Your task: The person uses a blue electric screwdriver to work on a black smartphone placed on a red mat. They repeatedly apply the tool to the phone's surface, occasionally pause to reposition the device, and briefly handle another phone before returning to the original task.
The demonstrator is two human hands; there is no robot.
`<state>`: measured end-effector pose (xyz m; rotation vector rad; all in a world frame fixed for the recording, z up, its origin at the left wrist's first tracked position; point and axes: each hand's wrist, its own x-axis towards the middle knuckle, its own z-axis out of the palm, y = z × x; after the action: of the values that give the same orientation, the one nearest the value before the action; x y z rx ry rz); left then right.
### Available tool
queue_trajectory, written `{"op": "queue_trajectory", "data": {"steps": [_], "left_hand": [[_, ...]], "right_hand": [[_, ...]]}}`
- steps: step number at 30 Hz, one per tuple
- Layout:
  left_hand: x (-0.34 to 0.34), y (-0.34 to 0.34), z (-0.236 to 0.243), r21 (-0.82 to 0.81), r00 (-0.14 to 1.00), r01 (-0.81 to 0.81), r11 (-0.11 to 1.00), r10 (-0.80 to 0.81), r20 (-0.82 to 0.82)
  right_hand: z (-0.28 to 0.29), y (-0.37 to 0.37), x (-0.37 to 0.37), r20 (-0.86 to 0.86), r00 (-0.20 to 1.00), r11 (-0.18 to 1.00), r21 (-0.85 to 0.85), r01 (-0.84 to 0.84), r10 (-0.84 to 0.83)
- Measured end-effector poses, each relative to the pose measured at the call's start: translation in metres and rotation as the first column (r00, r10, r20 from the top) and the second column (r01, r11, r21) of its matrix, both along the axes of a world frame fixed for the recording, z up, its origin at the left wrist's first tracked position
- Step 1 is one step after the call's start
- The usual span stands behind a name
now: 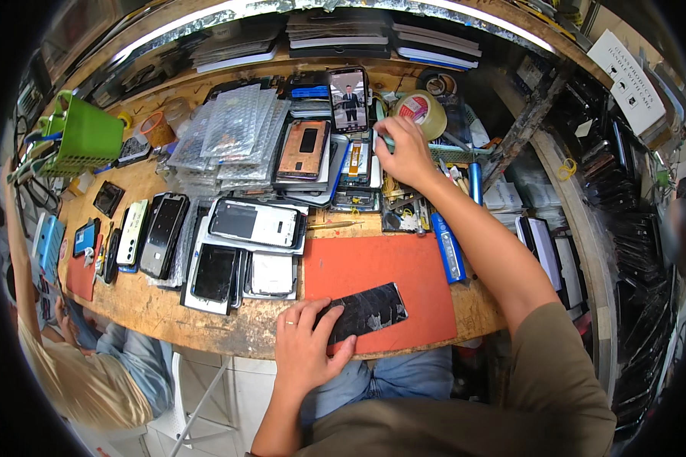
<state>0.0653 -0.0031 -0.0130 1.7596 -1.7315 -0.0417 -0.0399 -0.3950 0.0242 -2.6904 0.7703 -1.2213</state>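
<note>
A black phone (pixel 370 314) with a cracked, flaking surface lies at a slant on the orange-red mat (pixel 373 263). My left hand (pixel 309 339) holds its left end, thumb at the near edge and fingers over the top. My right hand (pixel 405 152) reaches to the back of the bench, beside an upright phone (pixel 349 100) whose lit screen shows a person in a suit. Its fingers are closed around a small teal thing (pixel 389 142), mostly hidden, so its kind is unclear. A roll of clear tape (pixel 423 114) sits just behind that hand.
Stacked phones and phone parts (pixel 255 221) crowd the left of the mat, with bubble-wrap sleeves (pixel 232 137) behind. A blue tube-like tool (pixel 448 247) borders the mat's right. A green basket (pixel 91 135) hangs far left. Another person (pixel 103 373) sits at the left.
</note>
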Motion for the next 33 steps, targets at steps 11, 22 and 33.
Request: {"op": "queue_trajectory", "data": {"steps": [11,22,33], "left_hand": [[0.013,-0.001,0.011,0.059,0.974,0.226,0.972,-0.224,-0.033],[0.02,0.017,0.007,-0.033,0.99,0.12,0.992,-0.122,-0.069],[-0.029,-0.014,0.013,0.05,0.996,0.087,0.995,-0.088,0.01]], "right_hand": [[0.005,0.141,-0.123,-0.584,0.725,0.801,0.2,0.564,-0.364],[0.041,0.213,-0.192,0.159,0.958,0.433,0.9,-0.042,-0.239],[-0.011,0.367,-0.19,0.353,0.922,-0.275,0.881,-0.385,-0.159]]}}
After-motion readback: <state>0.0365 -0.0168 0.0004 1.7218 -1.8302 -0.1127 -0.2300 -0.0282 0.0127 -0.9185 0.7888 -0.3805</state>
